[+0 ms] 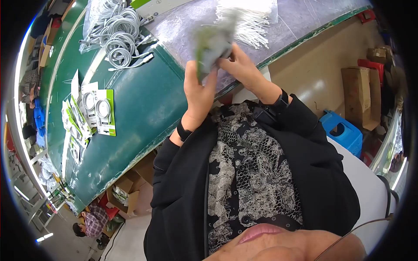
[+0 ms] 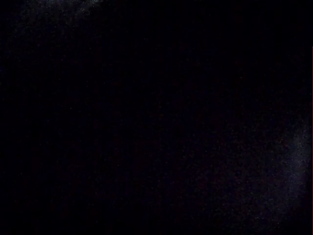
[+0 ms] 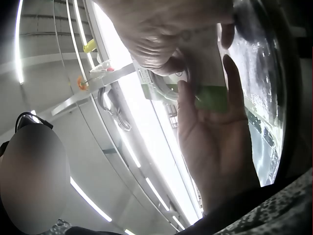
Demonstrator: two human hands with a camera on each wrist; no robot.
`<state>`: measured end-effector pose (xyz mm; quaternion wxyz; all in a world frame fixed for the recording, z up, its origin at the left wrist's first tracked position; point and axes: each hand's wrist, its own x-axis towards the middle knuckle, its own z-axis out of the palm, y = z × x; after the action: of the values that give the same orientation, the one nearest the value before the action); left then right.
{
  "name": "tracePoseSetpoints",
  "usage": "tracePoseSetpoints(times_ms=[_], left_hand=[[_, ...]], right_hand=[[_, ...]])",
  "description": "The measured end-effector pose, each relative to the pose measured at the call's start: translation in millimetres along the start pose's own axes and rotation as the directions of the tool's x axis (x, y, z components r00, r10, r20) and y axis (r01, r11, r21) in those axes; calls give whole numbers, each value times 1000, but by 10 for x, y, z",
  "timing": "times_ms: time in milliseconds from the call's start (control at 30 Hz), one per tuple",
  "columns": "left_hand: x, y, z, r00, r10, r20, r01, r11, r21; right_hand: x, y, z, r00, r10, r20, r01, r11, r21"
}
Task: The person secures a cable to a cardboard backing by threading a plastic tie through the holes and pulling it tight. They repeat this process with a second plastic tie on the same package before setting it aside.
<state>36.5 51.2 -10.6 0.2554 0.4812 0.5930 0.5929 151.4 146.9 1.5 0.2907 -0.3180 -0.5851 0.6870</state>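
Left hand (image 1: pixel 198 93) and right hand (image 1: pixel 244 69) grip a green-and-white cable card (image 1: pixel 210 50) above the green-and-grey bench (image 1: pixel 148 100); several carded white cables (image 1: pixel 103 108) look finished, while coiled grey cables (image 1: pixel 121 45) lie uncarded.

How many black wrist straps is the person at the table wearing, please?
2: a left strap around the left wrist and a right strap around the right wrist, both below the hands.

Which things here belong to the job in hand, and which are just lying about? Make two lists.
Likely job:
held green and white card pack
loose grey cable coils
white plastic strips
coiled cables on green-edged cards

Seemingly lying about:
blue plastic stool
open brown cardboard box
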Motion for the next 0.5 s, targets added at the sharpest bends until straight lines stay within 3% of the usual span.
tracePoseSetpoints(times_ms=[33, 133, 167, 267, 300, 400, 500], left_hand=[[2, -17, 7, 1000, 3, 7, -3, 1000, -2], [62, 46, 47, 924, 381, 39, -368, 855, 366], [80, 45, 78, 921, 386, 42, -375, 854, 361], [48, 35, 195, 953, 160, -257, -170, 985, -19], [33, 44, 207, 954, 158, -255, -168, 986, -19], [-5, 80, 219, 970, -96, -223, 2, 921, -389], [-69, -38, 204, 968, -107, -225, 10, 919, -393]], right_hand=[[-16, -36, -2, 999, 31, 15, -32, 996, 79], [-48, -123, 42, 996, 80, 41, -87, 969, 230], [-43, -65, 83, 999, 42, -7, -38, 965, 258], [-68, 24, 185, 995, -19, -100, 50, 949, 311], [-78, -5, 202, 992, -14, -128, 52, 955, 293], [-91, -28, 242, 983, -4, -184, 51, 965, 256], [-114, 101, 303, 964, -110, -242, 124, 991, 42]])
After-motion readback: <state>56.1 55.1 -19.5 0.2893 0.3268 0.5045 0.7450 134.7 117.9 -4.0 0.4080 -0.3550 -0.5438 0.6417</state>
